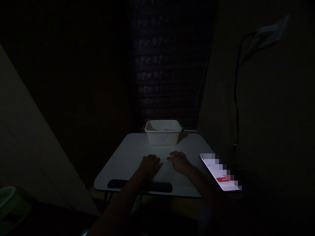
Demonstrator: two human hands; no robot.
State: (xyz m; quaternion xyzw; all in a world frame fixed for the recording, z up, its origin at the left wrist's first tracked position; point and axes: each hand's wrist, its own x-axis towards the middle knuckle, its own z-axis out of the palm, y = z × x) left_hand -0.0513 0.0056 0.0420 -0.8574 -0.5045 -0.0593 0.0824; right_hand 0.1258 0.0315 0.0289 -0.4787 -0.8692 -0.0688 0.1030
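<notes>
A clear, crinkled plastic sheet or bag [165,173] lies on the white folding table [123,160], its outline faint in the dim light. My left hand [149,164] rests at its left side, thumb apart from the fingers, which look slightly bent. On the right side, my right hand [180,162] has its fingers stretched toward the left over the upper corner of the plastic. Both hands appear to lie on the plastic or tabletop, with neither visibly gripping it. Darkness blurs the exact finger contacts.
A white plastic tub [162,138] stands at the table's far edge, with something pale inside. A phone with a lit screen [219,175] is at the right edge. A dark slot [157,187] runs along the near edge. A cable [235,88] hangs on the right wall.
</notes>
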